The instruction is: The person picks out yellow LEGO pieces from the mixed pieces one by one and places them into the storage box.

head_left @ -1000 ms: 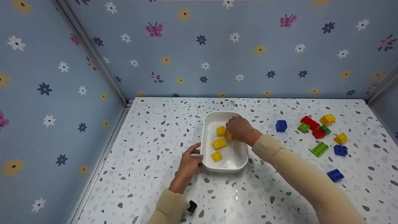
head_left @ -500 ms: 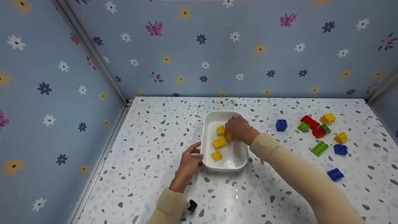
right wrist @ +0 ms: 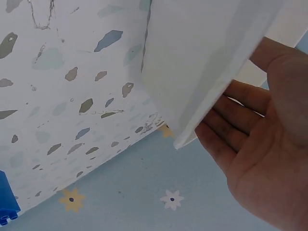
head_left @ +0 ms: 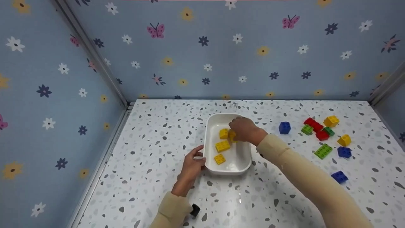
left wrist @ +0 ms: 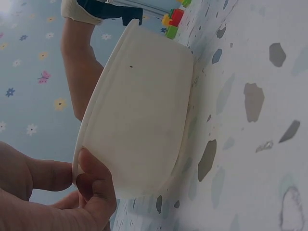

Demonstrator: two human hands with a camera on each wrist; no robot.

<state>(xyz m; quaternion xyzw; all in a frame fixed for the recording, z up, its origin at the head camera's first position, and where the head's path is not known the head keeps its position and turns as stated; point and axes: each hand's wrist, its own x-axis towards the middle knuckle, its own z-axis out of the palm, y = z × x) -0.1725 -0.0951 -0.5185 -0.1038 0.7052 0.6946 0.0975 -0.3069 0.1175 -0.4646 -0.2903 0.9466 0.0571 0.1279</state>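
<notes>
A white plastic tray (head_left: 232, 158) stands on the speckled table. My left hand (head_left: 191, 163) grips its left rim; in the left wrist view the thumb and a bent finger (left wrist: 98, 180) pinch the tray's edge. My right hand (head_left: 245, 129) reaches in over the right rim, fingers bent down around a yellow building brick (head_left: 233, 136) that it partly covers. In the right wrist view the tray's wall hides those fingertips. Beside them in the tray lie a yellow brick (head_left: 223, 133), a longer yellow brick (head_left: 222, 146) and a small yellow brick (head_left: 219, 159).
To the right lie loose bricks: a blue one (head_left: 284, 128), red ones (head_left: 313, 124), a long light green one (head_left: 323, 151), yellow ones (head_left: 331, 121) and more blue ones (head_left: 339, 177). A patterned wall (head_left: 221, 63) rises behind the table.
The right hand has shifted slightly, and a little more of the yellow brick under it shows. The left hand keeps its hold on the tray. The head view has moved a touch.
</notes>
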